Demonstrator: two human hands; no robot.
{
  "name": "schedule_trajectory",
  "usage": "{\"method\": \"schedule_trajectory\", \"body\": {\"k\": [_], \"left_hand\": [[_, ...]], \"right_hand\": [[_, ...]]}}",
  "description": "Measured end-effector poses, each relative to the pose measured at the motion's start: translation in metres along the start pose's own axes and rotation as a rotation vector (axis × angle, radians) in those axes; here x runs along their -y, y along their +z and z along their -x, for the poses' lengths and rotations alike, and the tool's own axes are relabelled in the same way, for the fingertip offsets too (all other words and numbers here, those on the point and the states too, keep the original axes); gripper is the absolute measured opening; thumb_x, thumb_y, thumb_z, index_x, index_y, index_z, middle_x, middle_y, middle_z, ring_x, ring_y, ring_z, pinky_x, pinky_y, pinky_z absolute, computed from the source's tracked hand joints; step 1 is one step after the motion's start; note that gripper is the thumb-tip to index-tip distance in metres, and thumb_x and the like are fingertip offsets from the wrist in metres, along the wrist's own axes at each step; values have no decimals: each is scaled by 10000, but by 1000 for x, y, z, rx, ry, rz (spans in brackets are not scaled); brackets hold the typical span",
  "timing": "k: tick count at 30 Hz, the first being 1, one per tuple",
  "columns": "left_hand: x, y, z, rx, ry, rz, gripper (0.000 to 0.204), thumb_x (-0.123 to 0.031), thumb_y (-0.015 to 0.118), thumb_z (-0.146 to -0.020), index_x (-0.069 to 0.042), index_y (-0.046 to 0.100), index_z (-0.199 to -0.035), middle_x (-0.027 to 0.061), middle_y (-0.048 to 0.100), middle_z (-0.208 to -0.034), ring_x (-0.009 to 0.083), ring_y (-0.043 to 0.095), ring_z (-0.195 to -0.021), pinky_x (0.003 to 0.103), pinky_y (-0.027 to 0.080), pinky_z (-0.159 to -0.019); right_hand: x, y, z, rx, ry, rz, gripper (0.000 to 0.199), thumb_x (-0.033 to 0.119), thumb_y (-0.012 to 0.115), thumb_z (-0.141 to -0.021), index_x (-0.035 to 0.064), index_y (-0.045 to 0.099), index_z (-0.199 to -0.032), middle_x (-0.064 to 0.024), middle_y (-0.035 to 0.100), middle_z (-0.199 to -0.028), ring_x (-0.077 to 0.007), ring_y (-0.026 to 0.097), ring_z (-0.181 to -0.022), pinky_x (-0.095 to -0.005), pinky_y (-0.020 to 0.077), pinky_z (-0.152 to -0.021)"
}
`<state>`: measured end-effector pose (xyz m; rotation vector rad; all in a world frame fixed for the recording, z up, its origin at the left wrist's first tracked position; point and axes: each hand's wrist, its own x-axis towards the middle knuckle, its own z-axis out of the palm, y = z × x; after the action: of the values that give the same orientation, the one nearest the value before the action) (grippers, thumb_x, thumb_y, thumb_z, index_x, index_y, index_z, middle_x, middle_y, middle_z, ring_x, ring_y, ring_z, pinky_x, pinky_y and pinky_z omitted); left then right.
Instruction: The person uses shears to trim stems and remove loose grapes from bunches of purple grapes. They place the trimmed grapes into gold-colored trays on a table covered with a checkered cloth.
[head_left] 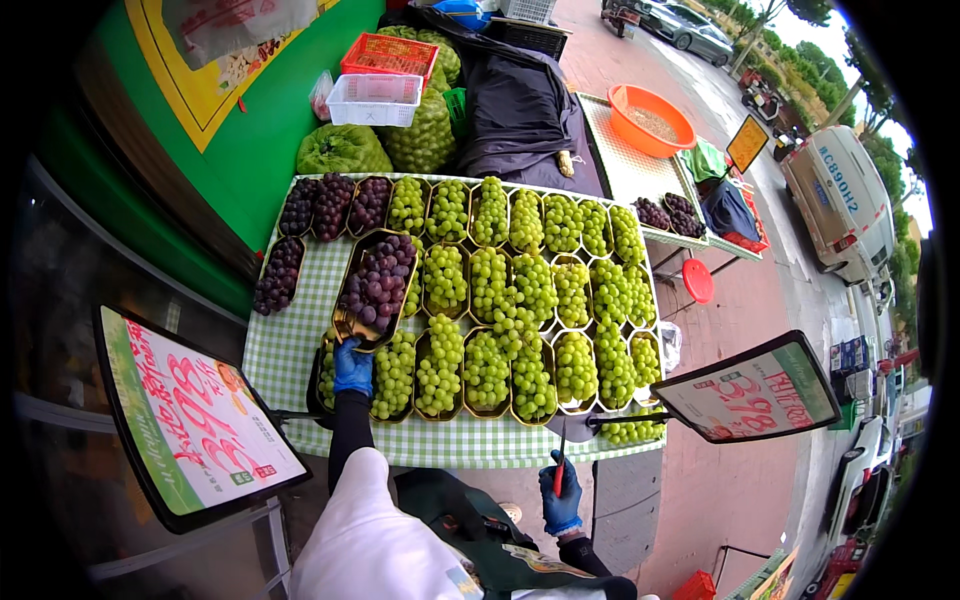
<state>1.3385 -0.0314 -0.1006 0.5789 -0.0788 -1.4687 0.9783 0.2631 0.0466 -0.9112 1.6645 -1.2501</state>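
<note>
My left hand (353, 368), in a blue glove, grips the near end of a gold-rimmed tray of purple grapes (378, 282). That tray is tilted and held above the table, over neighbouring trays of green grapes (440, 365). Close to my body, past the table's front edge, my gloved right hand (562, 497) is closed round a red-handled tool (558, 478) with a thin pointed metal blade. Whether it is a knife or scissors I cannot tell. More purple grapes (332, 207) stand in trays at the far left, beside rows of green ones.
A green checked cloth (325, 275) covers the table. Price signs flank it at left (205, 420) and right (750, 393). Behind stand a white crate (375, 100), a red crate (390, 55) and sacks (420, 130). An orange basin (650, 120) sits on a side table.
</note>
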Motion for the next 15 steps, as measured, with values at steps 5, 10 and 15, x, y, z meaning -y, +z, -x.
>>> {"method": "schedule_trajectory", "body": {"k": [5, 10, 15], "left_hand": [[36, 57, 138, 80, -226, -222, 392, -21, 491, -757, -14, 486, -1148, 109, 515, -1179, 261, 521, -1069, 420, 459, -933], [79, 104, 263, 219, -397, -393, 439, 23, 491, -701, -52, 524, -1132, 78, 580, -1069, 236, 576, -967, 393, 486, -879], [145, 148, 343, 482, -798, -692, 593, -25, 485, -691, -17, 424, -1281, 105, 527, -1219, 235, 536, -1099, 379, 445, -958]], "right_hand": [[-20, -69, 45, -6, -33, -22, 437, -4, 525, -812, 15, 451, -1243, -24, 570, -864, -74, 519, -757, -207, 445, -700], [-30, -153, 90, 74, 90, -254, 428, -15, 525, -816, 18, 461, -1238, -76, 606, -942, -111, 556, -825, -252, 471, -755], [-33, -240, 119, 68, 209, -497, 449, 201, 521, -879, 29, 419, -1282, -96, 593, -1077, -170, 588, -925, -255, 452, -724]]}}
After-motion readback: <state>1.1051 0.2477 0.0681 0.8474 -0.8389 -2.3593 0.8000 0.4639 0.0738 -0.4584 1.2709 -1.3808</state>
